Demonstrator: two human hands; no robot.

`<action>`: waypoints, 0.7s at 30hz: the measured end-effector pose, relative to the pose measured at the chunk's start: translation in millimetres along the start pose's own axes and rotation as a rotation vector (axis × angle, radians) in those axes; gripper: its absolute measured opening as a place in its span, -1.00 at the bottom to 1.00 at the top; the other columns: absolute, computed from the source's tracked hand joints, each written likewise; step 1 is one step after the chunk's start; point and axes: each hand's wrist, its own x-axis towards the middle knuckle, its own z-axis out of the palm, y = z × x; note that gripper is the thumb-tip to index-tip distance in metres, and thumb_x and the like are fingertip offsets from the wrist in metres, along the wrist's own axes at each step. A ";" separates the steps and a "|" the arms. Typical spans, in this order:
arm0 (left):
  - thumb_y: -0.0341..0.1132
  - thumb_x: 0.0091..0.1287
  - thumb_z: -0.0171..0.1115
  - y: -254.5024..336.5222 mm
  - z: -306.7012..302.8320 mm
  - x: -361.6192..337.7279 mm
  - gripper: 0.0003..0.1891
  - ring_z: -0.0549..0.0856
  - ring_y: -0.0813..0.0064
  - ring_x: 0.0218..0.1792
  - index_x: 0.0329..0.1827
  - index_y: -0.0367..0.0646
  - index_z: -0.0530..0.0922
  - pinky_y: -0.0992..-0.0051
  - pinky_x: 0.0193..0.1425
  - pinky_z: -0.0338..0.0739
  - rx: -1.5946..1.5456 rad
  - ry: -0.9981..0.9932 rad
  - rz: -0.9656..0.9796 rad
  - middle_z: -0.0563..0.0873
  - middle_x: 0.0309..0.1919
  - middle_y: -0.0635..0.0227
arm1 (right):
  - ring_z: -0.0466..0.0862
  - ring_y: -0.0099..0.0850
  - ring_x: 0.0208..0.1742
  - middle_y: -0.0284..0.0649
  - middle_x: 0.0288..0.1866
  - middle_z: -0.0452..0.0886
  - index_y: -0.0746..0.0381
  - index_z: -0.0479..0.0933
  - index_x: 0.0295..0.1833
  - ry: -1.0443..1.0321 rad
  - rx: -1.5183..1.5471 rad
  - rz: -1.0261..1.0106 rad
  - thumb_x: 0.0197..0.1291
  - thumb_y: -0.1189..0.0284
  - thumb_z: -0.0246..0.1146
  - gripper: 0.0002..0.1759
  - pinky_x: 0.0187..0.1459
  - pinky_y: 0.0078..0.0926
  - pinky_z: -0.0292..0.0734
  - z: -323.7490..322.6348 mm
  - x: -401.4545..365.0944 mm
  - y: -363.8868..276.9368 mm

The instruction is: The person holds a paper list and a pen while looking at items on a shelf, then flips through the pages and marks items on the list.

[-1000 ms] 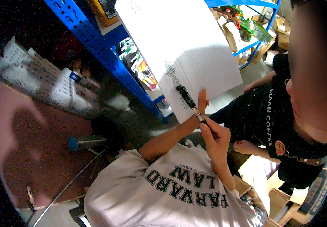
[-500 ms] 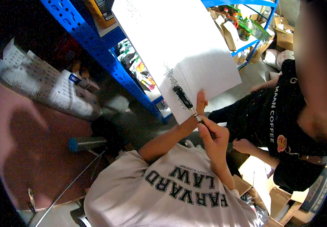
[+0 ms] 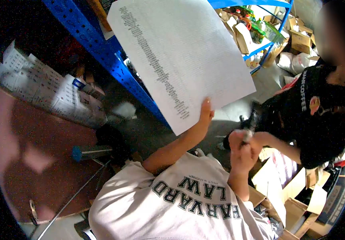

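My left hand [image 3: 206, 114] holds a large white sheet of paper [image 3: 188, 52] by its lower edge, thumb on top. A long column of dark print runs down the sheet's left side, with faint rows across the rest. My right hand [image 3: 242, 158] is closed around the lower end of a slim black tool with a silver-coloured neck [image 3: 249, 134], its dark upper part blurred by motion. From the right, a co-worker's hand [image 3: 257, 140] reaches in and overlaps my right hand at the tool. I cannot tell whether the co-worker grips it too.
A co-worker in a black top [image 3: 288, 108] stands close on the right. Blue metal shelving [image 3: 100, 52] runs behind the paper, and bottles [image 3: 256, 28] stand on another shelf. Open cardboard boxes [image 3: 296, 208] lie lower right. At left, printed packaging [image 3: 52, 92] rests on a reddish surface [image 3: 32, 152].
My right hand has moved the black tool off the paper, down and right, to the co-worker's hand, which has come forward. The paper has tilted slightly and looks less bright.
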 end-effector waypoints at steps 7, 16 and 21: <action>-0.13 0.21 -0.03 15.5 -9.3 -21.9 -0.77 0.37 0.68 -0.56 -0.20 -0.06 0.33 0.73 -0.52 0.35 0.027 -0.156 -0.067 0.42 -0.47 0.50 | 0.29 -0.41 -0.81 -0.15 -0.75 0.42 0.44 0.46 -0.53 -0.632 0.568 -0.296 0.00 0.31 0.11 -0.66 -0.71 -0.46 0.15 15.0 30.9 -47.0; -0.23 0.23 -0.11 -64.0 -2.5 -3.1 -0.84 0.33 0.66 -0.69 -0.45 -0.06 0.35 0.66 -0.66 0.23 -0.294 -0.183 -0.206 0.38 -0.65 0.48 | 0.40 -0.42 -0.40 -0.35 -0.45 0.44 0.07 0.37 -0.43 -0.653 1.222 -0.193 0.00 0.32 0.11 -0.90 -0.42 -0.42 0.32 50.5 16.7 -81.2; -0.18 0.21 -0.08 -122.0 5.5 7.5 -0.81 0.26 0.63 -0.78 -0.50 -0.04 0.33 0.63 -0.73 0.14 -0.400 -0.149 -0.317 0.33 -0.77 0.45 | 0.15 -0.25 0.11 -0.33 0.12 0.09 -0.03 0.14 0.09 -1.186 1.361 -0.430 0.08 0.25 0.01 -0.58 -0.07 -0.09 0.24 24.2 9.4 -71.3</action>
